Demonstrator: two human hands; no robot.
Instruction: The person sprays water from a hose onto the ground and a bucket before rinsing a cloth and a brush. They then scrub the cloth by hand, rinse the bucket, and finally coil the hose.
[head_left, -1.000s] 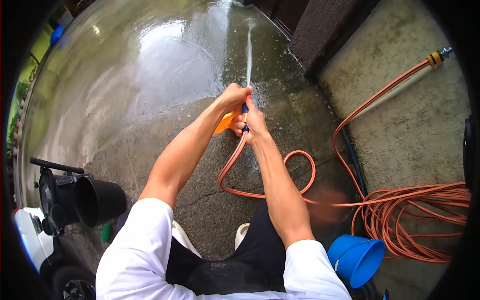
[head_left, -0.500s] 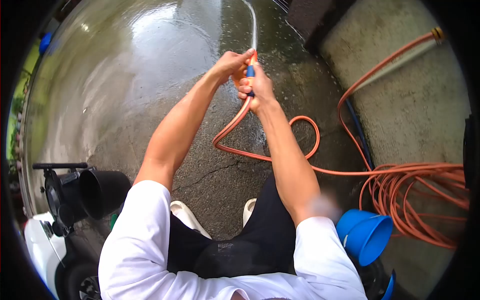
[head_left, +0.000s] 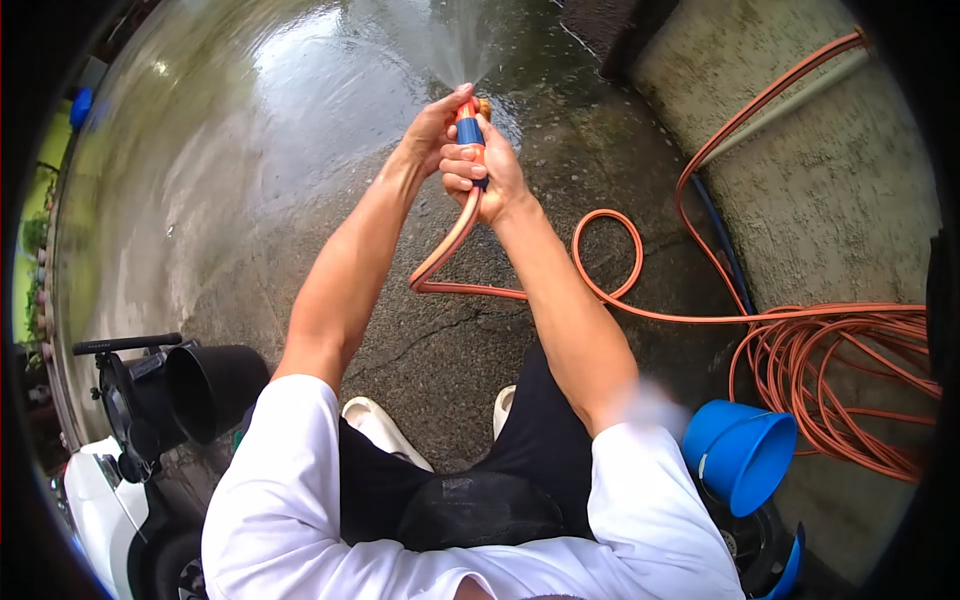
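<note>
An orange and blue hose nozzle (head_left: 469, 131) points away from me, throwing a wide fan of water (head_left: 462, 45) over the wet ground. My right hand (head_left: 497, 175) is wrapped round the rear of the nozzle, where the orange hose (head_left: 452, 238) joins it. At its front end, my left hand (head_left: 430, 132) grips with the thumb and fingertips close to the outlet. Some of the left fingers are hidden behind the nozzle. From my hands the hose bends down, runs under my right forearm and makes a loop on the ground.
To my right lies a large coil of orange hose (head_left: 830, 375), with a blue bucket (head_left: 715, 455) beside it. One hose length climbs the concrete wall (head_left: 830, 190). A black bucket-like container (head_left: 215, 390) and part of a white vehicle (head_left: 105, 500) are at my left.
The water has gone from a narrow stream to a wide spray. Both hands and the nozzle appear slightly farther left in view, and both hands still hold it.
</note>
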